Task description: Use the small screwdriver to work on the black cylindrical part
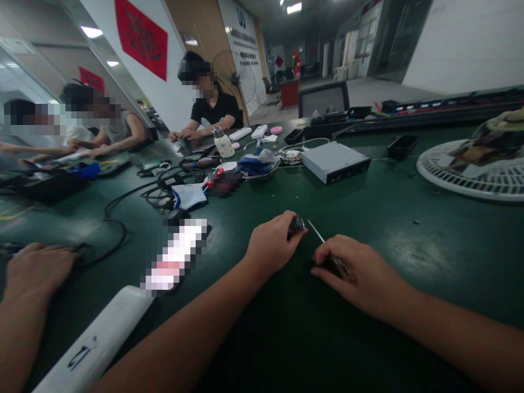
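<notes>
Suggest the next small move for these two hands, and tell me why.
I'd probably ease the right hand slightly leftward, until the tip of its thin metal tool meets the small dark piece. The left hand grips that piece, and the tip sits just beside it, seemingly not touching.

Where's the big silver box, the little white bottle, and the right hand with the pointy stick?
Silver box (334,157): head view, on its flat top.
White bottle (224,146): head view, on its body.
Right hand (357,266): head view, on its back.
</notes>
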`<action>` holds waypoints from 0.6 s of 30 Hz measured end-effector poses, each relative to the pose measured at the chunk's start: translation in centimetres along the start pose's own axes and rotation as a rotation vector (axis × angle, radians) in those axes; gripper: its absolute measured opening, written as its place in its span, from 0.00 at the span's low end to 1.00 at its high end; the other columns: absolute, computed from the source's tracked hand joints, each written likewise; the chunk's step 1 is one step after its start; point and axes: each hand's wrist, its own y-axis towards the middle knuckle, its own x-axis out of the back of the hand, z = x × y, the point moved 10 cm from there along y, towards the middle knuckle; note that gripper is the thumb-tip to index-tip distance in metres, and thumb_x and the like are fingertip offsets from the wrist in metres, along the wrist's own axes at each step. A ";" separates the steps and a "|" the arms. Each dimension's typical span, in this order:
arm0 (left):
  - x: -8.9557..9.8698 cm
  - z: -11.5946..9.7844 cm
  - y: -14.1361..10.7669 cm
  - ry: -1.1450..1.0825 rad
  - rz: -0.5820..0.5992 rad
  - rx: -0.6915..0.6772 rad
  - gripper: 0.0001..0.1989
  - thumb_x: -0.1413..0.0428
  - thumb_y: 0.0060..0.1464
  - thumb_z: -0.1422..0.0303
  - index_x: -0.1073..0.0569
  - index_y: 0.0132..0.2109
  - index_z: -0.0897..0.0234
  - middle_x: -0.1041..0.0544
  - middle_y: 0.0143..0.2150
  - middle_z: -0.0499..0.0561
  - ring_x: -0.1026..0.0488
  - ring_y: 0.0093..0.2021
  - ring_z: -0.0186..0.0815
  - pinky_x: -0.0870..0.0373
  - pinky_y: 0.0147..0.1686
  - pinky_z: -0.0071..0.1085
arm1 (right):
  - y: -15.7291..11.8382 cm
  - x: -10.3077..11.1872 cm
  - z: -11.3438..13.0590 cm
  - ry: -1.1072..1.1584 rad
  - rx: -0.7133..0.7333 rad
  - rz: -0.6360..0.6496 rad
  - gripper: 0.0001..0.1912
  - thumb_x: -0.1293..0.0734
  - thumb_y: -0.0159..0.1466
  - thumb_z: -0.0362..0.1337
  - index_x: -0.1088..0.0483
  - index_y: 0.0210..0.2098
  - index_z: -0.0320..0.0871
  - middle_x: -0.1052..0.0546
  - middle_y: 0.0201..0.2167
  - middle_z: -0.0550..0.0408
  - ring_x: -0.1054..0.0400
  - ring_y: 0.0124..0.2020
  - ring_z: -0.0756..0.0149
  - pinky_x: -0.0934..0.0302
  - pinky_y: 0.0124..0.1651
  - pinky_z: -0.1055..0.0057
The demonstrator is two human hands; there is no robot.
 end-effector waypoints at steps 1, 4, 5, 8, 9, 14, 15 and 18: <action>0.0 0.1 0.0 0.012 0.005 0.014 0.14 0.49 0.63 0.56 0.32 0.49 0.59 0.21 0.39 0.50 0.23 0.36 0.40 0.31 0.33 0.34 | 0.0 -0.3 0.1 -0.005 0.016 0.026 0.03 0.31 0.62 0.33 0.28 0.35 0.46 0.24 0.36 0.55 0.29 0.39 0.61 0.36 0.40 0.63; 0.1 0.2 0.0 0.024 0.003 0.033 0.14 0.49 0.63 0.56 0.33 0.49 0.58 0.21 0.37 0.49 0.24 0.33 0.41 0.32 0.31 0.34 | 0.1 -0.5 0.0 0.065 0.022 0.042 0.05 0.32 0.62 0.30 0.30 0.33 0.46 0.23 0.36 0.55 0.28 0.38 0.63 0.35 0.40 0.64; 0.2 0.3 -0.1 0.022 0.000 0.032 0.13 0.49 0.63 0.56 0.33 0.49 0.59 0.21 0.37 0.49 0.24 0.33 0.41 0.32 0.31 0.34 | 0.1 -0.3 -0.2 0.104 0.006 0.016 0.06 0.32 0.62 0.29 0.31 0.32 0.46 0.23 0.36 0.56 0.27 0.38 0.63 0.34 0.41 0.65; 0.2 0.1 -0.3 -0.001 0.004 0.003 0.13 0.47 0.61 0.59 0.33 0.49 0.59 0.22 0.37 0.50 0.24 0.34 0.40 0.32 0.32 0.34 | 0.0 0.8 -1.4 0.226 -0.091 -0.126 0.07 0.30 0.62 0.33 0.34 0.31 0.46 0.21 0.37 0.57 0.25 0.40 0.63 0.33 0.43 0.64; 0.2 -0.1 -0.4 -0.020 0.016 -0.020 0.13 0.46 0.60 0.60 0.33 0.49 0.60 0.22 0.38 0.50 0.24 0.35 0.40 0.31 0.32 0.34 | -0.1 1.3 -1.9 0.261 -0.128 -0.185 0.08 0.30 0.62 0.34 0.35 0.31 0.46 0.21 0.38 0.56 0.25 0.40 0.63 0.32 0.43 0.64; -0.1 -2.5 -1.1 -0.160 0.126 -0.247 0.17 0.45 0.57 0.63 0.34 0.52 0.62 0.23 0.46 0.52 0.25 0.43 0.40 0.29 0.42 0.37 | -0.6 2.8 -3.0 0.356 -0.205 -0.389 0.12 0.28 0.60 0.35 0.37 0.31 0.46 0.21 0.38 0.55 0.25 0.40 0.61 0.32 0.43 0.64; 0.0 -3.0 -1.2 -0.178 0.148 -0.295 0.17 0.45 0.57 0.64 0.34 0.52 0.62 0.24 0.47 0.52 0.26 0.44 0.39 0.29 0.44 0.37 | -0.7 2.9 -3.0 0.362 -0.203 -0.404 0.12 0.28 0.60 0.35 0.38 0.31 0.46 0.21 0.37 0.55 0.25 0.40 0.61 0.32 0.42 0.64; 0.1 -4.1 -1.6 -0.197 0.192 -0.399 0.17 0.46 0.59 0.66 0.34 0.54 0.63 0.25 0.48 0.53 0.26 0.45 0.38 0.30 0.44 0.36 | -0.7 3.0 -2.8 0.359 -0.207 -0.404 0.12 0.28 0.60 0.33 0.38 0.30 0.47 0.21 0.37 0.56 0.25 0.40 0.62 0.32 0.42 0.65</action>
